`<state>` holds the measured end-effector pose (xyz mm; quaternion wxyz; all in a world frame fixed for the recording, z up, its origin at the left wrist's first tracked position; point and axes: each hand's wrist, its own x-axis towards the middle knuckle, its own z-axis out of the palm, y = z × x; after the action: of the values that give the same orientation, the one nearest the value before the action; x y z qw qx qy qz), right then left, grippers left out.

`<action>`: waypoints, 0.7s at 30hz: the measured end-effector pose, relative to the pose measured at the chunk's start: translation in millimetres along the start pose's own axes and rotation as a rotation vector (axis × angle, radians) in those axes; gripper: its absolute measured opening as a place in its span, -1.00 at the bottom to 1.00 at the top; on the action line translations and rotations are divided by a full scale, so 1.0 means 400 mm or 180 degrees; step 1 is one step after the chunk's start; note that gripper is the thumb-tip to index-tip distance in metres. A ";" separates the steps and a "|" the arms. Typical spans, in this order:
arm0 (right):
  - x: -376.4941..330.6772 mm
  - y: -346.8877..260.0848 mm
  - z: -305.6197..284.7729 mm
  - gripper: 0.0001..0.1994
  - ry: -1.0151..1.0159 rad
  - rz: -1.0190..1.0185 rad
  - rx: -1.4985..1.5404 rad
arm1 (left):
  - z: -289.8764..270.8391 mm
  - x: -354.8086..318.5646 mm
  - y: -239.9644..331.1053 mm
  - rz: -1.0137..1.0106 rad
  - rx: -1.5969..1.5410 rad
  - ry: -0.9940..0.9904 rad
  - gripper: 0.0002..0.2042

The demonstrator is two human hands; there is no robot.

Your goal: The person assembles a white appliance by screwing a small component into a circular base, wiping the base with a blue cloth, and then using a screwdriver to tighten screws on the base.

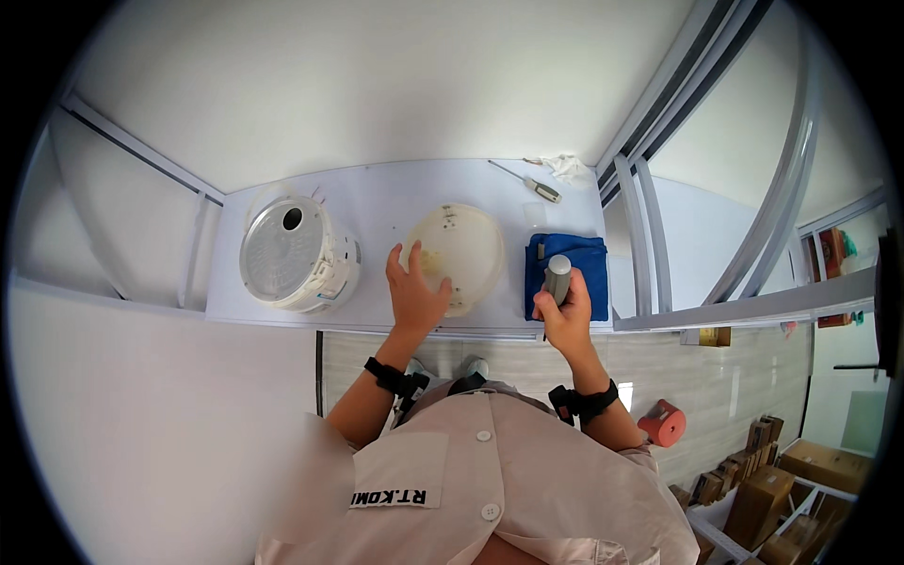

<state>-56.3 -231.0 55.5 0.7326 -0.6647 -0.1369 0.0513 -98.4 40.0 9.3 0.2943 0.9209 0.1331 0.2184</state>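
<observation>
My right hand [569, 315] is wrapped round the grey handle of a screwdriver [558, 273], held over a folded blue cloth [591, 256]; part of its thin shaft shows below the fist. With fingers spread, my left hand [417, 294] is over the near left side of a round, cream-white plastic cover [476, 247] lying on the white table [377, 212]. Whether the fingertips touch the cover I cannot tell. Small fittings show at the cover's far and near edges. To the left stands a round white appliance body [337, 273] with a silver disc [273, 252] that has a dark hole.
A second screwdriver [543, 191] lies at the back right, near crumpled white tissue [568, 169] and a small clear piece [535, 216]. White frame bars [643, 235] border the table's right end. On the floor are a red roll [663, 424] and cardboard boxes [759, 504].
</observation>
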 end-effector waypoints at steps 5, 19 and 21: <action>0.017 -0.001 0.010 -0.66 0.0082 -0.0110 -0.0409 | -0.009 0.001 0.023 0.0302 0.0034 -0.0256 -0.29; 0.029 -0.059 0.053 -0.61 -0.0495 -0.0498 -0.0297 | -0.047 -0.040 -0.003 0.1178 -0.0044 -0.0968 -0.41; 0.037 -0.073 0.069 -0.60 -0.0636 -0.0689 -0.0522 | -0.045 -0.040 -0.002 0.1237 -0.0027 -0.1018 -0.37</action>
<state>-52.7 -203.9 88.3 0.6599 -0.6953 -0.2835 0.0266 -121.0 43.6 16.8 0.2679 0.9508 -0.0956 0.1230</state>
